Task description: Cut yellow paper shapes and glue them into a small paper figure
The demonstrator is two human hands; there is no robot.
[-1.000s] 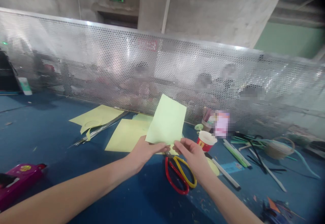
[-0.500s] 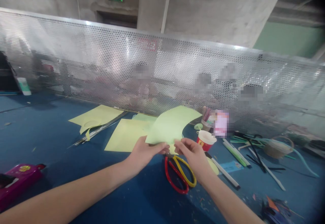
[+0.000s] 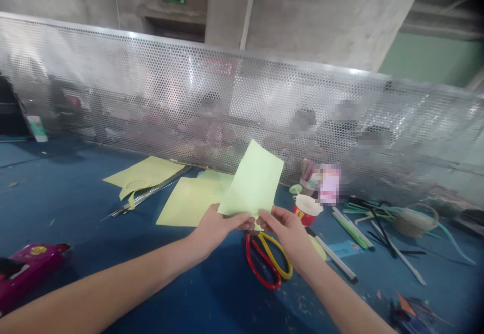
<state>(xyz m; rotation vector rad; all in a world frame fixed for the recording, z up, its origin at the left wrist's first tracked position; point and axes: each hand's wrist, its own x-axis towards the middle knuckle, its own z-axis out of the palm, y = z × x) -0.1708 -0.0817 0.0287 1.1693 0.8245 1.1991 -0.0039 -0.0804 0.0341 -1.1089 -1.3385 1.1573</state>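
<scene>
A light green sheet of paper (image 3: 254, 180) stands up between my hands, tilted away from me. My left hand (image 3: 223, 225) pinches its lower left edge, thumb on top. At the lower right edge, my right hand (image 3: 283, 228) grips the same sheet between thumb and fingers. Just below my hands lie scissors (image 3: 262, 261) with one red and one yellow handle loop; their blades are hidden under paper and fingers. Behind the left hand, a yellow-green sheet (image 3: 185, 203) rests flat on the blue table (image 3: 162, 298).
A cut sheet (image 3: 145, 172) and silvery sticks (image 3: 145, 198) lie at left. A magenta tape dispenser (image 3: 32, 268) sits front left. On the right are a red and white paper cup (image 3: 307, 209), markers (image 3: 350, 228) and a small basket (image 3: 414, 222). A perforated metal screen (image 3: 159, 97) stands behind.
The light green sheet was bent over to the right; now it stands straighter, its top nearer the middle. My right fingers have closed in on its lower edge. The scissors have not moved.
</scene>
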